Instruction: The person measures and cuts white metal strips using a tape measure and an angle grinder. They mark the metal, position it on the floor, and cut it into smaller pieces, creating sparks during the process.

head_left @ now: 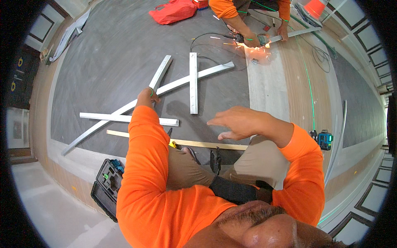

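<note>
My left hand (152, 97) is closed round the near end of a short silver metal channel (161, 71), which points away from me. Beneath it lies a long metal channel (178, 84), slanting across the floor. My right hand (235, 122) hovers above the floor in front of my right knee, fingers stretched out, holding nothing. Another short channel (193, 82) rests across the long one, ahead of that hand. To the left, a further channel (128, 118) crosses the long one's lower part. Nearest my legs runs a thin pale-yellow strip (206, 144).
A co-worker at the far right cuts a metal piece (295, 34) with an angle grinder (261, 40), throwing sparks. A laser level (325, 140) casts green lines at right. An open tool case (106, 184) lies left. Behind are a red bag (173, 11) and a traffic cone (315, 8).
</note>
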A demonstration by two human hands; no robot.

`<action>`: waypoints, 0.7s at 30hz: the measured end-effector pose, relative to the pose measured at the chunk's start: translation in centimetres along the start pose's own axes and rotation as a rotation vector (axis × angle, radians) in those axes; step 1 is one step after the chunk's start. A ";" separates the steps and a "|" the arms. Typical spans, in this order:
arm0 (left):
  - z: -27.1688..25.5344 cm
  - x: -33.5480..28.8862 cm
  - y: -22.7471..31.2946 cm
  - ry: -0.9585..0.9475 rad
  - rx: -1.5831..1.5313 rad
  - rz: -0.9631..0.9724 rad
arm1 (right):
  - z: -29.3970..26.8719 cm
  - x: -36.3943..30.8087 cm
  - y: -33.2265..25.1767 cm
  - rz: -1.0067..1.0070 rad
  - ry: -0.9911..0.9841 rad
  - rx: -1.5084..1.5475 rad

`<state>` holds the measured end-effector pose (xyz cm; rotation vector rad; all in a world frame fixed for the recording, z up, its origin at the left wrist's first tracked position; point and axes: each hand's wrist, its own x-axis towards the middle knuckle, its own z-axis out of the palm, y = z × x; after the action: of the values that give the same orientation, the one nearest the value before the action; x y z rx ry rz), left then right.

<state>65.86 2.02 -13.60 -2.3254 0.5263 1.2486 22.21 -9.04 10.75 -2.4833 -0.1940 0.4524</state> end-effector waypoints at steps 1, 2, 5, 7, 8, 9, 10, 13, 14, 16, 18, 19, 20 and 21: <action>-0.1 -0.3 0.4 0.011 -0.002 0.011 | -0.1 -0.1 -0.1 0.017 -0.007 0.000; -0.2 -0.7 0.7 0.022 -0.004 0.021 | -0.3 -0.2 -0.4 0.034 -0.014 0.000; -0.6 -1.6 1.0 -0.003 0.022 0.050 | -0.2 -0.4 -0.3 0.029 0.007 -0.006; -0.8 -2.3 1.3 -0.007 0.040 0.055 | -0.2 -0.6 -0.4 0.038 0.015 -0.002; -0.7 -2.8 1.7 0.006 0.044 0.051 | -0.4 -0.6 -0.6 0.058 0.008 0.006; -0.8 -3.3 2.1 0.019 0.049 0.047 | -0.5 -0.7 -0.7 0.078 0.002 0.014; -0.7 -3.1 1.7 0.023 0.057 0.029 | -0.5 -0.6 -0.9 0.070 0.005 0.010; -0.7 -3.0 1.2 0.035 0.070 0.022 | -0.5 -0.6 -1.1 0.062 0.011 0.011; -0.8 -3.4 1.4 0.039 0.066 0.049 | -0.5 -0.7 -1.1 0.070 0.009 0.019; -1.0 -3.5 1.9 0.038 0.048 0.040 | -0.5 -0.8 -1.0 0.076 0.008 0.025; -1.0 -3.1 2.0 0.028 0.021 -0.030 | -0.4 -0.8 -0.9 0.074 0.007 0.021; -0.9 -2.3 1.5 0.021 0.017 -0.013 | -0.2 -0.7 -0.9 0.060 0.015 0.016; -0.7 -1.5 0.8 0.015 0.012 0.003 | -0.1 -0.6 -0.9 0.045 0.022 0.011; -0.6 -0.7 0.3 0.009 0.007 0.019 | -0.1 -0.4 -0.9 0.030 0.030 0.005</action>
<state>65.73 1.48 -12.75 -2.3263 0.5563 1.2435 21.80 -8.46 11.45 -2.4892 -0.1440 0.4276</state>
